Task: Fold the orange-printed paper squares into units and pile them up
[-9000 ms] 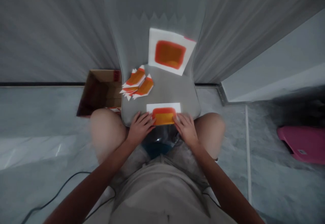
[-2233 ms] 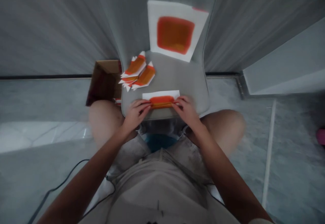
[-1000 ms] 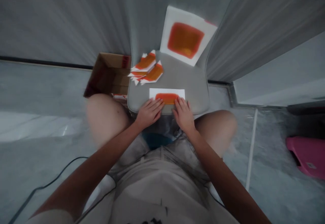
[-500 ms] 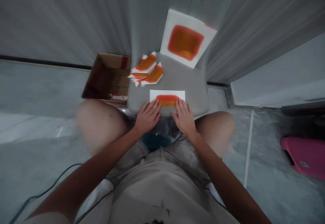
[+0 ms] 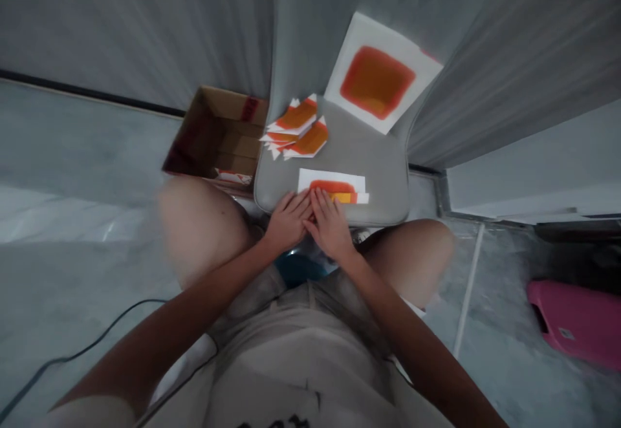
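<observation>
A folded sheet of paper (image 5: 334, 178), white with an orange-red patch, lies at the front of the grey chair seat. Along its near edge a strip is turned up, showing yellow with a white end at the right. My left hand (image 5: 290, 220) rests its outstretched fingers on the paper's left end. Close beside it, my right hand (image 5: 330, 221) lies with its fingers flat across the folded strip, the fingertips of both hands nearly touching. Part of the strip is hidden under the fingers. Beyond them sits a pile of folded orange-and-white paper pieces (image 5: 301, 127).
A square white sheet (image 5: 383, 82) with an orange-red patch leans at the chair's back right. Left of the grey chair (image 5: 378, 156), an open cardboard box (image 5: 233, 127) holds some paper. A pink plastic object (image 5: 577, 318) stands on the floor at right; a cable (image 5: 97, 341) runs at left.
My right hand has slid left along the paper, up against my left hand. The strip's right end is now uncovered and appears folded up. The view has shifted slightly.
</observation>
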A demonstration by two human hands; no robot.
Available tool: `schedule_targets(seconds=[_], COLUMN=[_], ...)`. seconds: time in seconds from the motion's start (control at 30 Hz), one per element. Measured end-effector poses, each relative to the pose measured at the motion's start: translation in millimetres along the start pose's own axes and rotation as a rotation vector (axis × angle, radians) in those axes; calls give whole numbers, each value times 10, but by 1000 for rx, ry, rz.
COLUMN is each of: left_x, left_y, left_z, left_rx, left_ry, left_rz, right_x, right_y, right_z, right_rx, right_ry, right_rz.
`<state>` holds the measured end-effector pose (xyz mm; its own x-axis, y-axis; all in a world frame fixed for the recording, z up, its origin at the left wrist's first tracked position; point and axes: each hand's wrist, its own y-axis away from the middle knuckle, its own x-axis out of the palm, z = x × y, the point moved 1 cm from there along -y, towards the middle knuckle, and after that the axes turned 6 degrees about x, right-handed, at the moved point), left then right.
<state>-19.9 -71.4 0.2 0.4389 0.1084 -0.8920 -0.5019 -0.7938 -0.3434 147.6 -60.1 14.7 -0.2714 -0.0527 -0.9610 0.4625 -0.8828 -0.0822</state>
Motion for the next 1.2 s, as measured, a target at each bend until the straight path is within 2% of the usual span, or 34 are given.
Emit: schedule_targets(seconds=[0.03,0.13,0.23,0.33,0.43,0.57,0.63,0.73,0.83,0.9,0.97,1.03,1.1,1.2], left_x=[-26,-103,-147,-173,-216,-271,-316,-474,-715,-809,-751,-524,-217,150], left_y=[-4,5,48,68,-24,-364,-545,-687,-643,-583,-567,-613,-695,-770], left_z=[-4,2,12,-38,-216,-620,-760,-799,-766,-819,-942,-1068,-1117,-1010], left_rx=[1,-11,-44,-102,-220,-116,-106,-134,-190,-155,-15,129,144,81], left_ry=[-6,-27,-52,-71,-97,-77,-75,-82,-81,-24,89,162,153,96], left_rz=[7,18,14,-25,-130,-182,-201,-251,-325,-336,-257,-83,7,66], right_x=[-27,-169,-267,-260,-214,-187,-188,-190,-181,-162,-129,-88,-54,-50], right_y=[38,232,425,482,436,406,412,416,415,422,438,456,470,471], right_z=[-135,-561,-804,-829,-794,-794,-805,-817,-823,-831,-842,-858,-876,-891], right_rx=[-22,60,139,175,205,215,219,224,222,220,214,206,191,178], right_ry=[12,55,55,46,38,30,30,27,8,-9,-16,-8,5,6], right_rz=[17,-16,-54,-72,-93,-104,-98,-93,-101,-108,-111,-110,-105,-91])
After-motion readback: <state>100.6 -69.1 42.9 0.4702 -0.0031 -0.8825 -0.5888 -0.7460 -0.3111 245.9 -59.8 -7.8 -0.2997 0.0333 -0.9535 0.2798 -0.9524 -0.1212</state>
